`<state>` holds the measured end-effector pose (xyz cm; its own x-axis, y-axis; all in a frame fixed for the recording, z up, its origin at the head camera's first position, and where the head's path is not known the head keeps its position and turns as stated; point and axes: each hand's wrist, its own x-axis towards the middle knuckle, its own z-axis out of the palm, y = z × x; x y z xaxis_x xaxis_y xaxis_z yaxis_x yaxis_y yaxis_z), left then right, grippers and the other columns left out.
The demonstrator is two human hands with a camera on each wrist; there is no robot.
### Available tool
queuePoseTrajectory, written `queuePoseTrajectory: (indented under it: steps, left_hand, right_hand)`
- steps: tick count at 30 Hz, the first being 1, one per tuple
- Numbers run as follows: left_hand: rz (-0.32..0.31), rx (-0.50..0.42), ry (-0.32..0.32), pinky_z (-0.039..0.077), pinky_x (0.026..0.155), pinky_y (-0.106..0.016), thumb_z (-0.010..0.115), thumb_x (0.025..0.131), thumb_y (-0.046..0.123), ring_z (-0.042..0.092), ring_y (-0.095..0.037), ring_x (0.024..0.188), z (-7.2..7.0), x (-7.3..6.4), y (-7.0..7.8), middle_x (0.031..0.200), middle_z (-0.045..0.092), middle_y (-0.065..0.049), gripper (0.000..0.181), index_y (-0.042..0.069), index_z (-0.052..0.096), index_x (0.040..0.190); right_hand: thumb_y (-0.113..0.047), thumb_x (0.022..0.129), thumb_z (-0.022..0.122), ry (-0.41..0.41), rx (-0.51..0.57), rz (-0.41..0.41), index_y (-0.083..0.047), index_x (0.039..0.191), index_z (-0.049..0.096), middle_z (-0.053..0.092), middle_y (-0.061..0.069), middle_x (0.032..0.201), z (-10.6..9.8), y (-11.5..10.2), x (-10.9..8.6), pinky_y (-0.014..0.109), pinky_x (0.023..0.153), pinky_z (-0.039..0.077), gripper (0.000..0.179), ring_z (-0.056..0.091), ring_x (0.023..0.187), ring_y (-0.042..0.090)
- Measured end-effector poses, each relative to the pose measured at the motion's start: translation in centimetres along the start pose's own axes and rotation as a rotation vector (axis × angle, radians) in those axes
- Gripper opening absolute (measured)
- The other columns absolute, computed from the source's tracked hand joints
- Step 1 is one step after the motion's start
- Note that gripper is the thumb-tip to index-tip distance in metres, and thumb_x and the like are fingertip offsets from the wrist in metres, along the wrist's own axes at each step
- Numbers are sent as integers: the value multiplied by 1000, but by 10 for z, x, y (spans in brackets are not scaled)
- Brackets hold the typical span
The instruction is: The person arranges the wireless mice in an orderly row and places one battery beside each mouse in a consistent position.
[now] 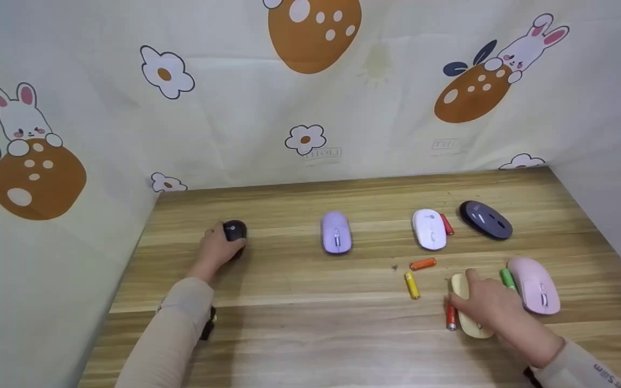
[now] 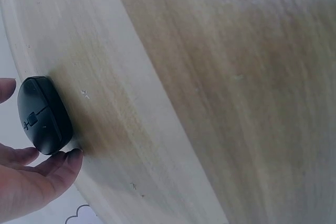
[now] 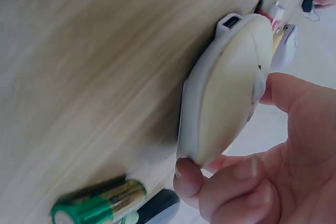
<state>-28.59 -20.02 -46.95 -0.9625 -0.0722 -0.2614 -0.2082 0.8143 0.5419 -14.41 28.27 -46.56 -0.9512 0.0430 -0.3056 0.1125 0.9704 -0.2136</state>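
At the table's left side, my left hand (image 1: 216, 247) grips a black computer mouse (image 1: 235, 230). The left wrist view shows fingertips at one end of that mouse (image 2: 44, 114) and the thumb near the other. My right hand (image 1: 491, 302) holds a cream-yellow mouse (image 1: 472, 324) between thumb and fingers. In the right wrist view, this cream mouse (image 3: 231, 93) has a pale underside and a port at one end. A red battery (image 1: 451, 316) lies just left of it. Between my right hand and a pink mouse (image 1: 538, 285) sits a green battery (image 1: 508, 279).
Farther back on the wooden table (image 1: 283, 302) are a purple mouse (image 1: 336, 231), a white mouse (image 1: 429, 230) with a red battery (image 1: 447, 224) beside it, and a dark grey mouse (image 1: 485, 220). Orange (image 1: 423, 264) and yellow batteries (image 1: 412, 285) lie near the cream mouse. A patterned cloth (image 1: 235, 118) hangs behind.
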Motion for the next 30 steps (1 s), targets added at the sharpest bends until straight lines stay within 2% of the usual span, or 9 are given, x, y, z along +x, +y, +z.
queuePoseTrajectory:
  steps: [8,17,23,30]
  left_hand:
    - [6,-2,2,32,98,-55,53,88,31,32,-47,121,1,0,0,133,27,-36,76,-8,15,141]
    - [-5,-17,-14,30,100,-54,53,88,32,30,-47,123,0,0,2,136,23,-36,78,-8,12,141]
    - [-8,-17,-18,29,101,-54,53,88,31,29,-46,124,1,2,1,137,21,-35,78,-7,12,142]
    - [6,7,4,31,100,-53,54,87,33,33,-46,122,1,0,1,134,27,-35,78,-7,15,141]
  right_hand:
    - [-41,81,57,81,34,-55,5,106,44,53,20,70,10,-15,-4,34,44,39,54,50,59,26]
    - [-40,81,57,29,63,-66,9,120,39,53,29,83,13,-26,-4,42,53,46,65,53,67,30]
    - [-43,84,54,-20,57,-52,9,123,38,53,28,84,12,-28,-6,36,49,43,66,52,65,28]
    - [-40,84,55,17,47,-93,9,120,42,53,27,84,14,-28,-7,38,51,44,62,52,67,28]
